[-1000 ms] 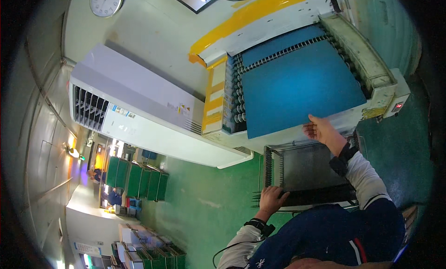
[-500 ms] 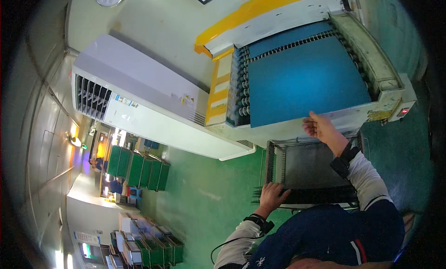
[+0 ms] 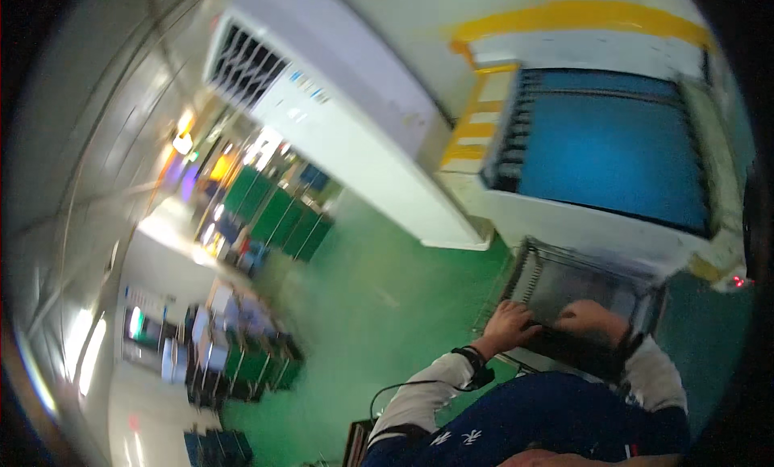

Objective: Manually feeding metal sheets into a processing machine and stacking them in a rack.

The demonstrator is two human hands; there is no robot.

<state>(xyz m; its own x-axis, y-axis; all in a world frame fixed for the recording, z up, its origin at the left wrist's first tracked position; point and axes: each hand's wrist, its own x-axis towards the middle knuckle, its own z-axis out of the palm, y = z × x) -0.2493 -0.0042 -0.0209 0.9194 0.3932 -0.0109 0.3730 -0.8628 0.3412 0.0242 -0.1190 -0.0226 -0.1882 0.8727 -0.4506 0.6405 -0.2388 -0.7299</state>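
Below the machine stands a dark rack (image 3: 528, 277) with slotted sides and a grey flat panel (image 3: 564, 283) in it. My left hand (image 3: 509, 328) grips the rack's near left edge, fingers bent over it. Above the rack's near side, my right hand (image 3: 595, 322) is smeared by motion; whether its fingers hold anything cannot be made out. A blue board (image 3: 613, 156) lies flat on the rollers of the white machine (image 3: 588, 225), beyond both hands. Part of a second blue sheet (image 3: 605, 81) shows behind it.
A tall white air conditioner (image 3: 363, 136) stands left of the machine, on a green floor (image 3: 379, 281). Racks with green panels (image 3: 274, 213) and more loaded racks (image 3: 242, 350) are farther left. A cable (image 3: 403, 384) hangs by my left forearm.
My right hand has left the blue board's near edge and come down to the rack. The board sits farther in on the rollers. The whole view has swung left.
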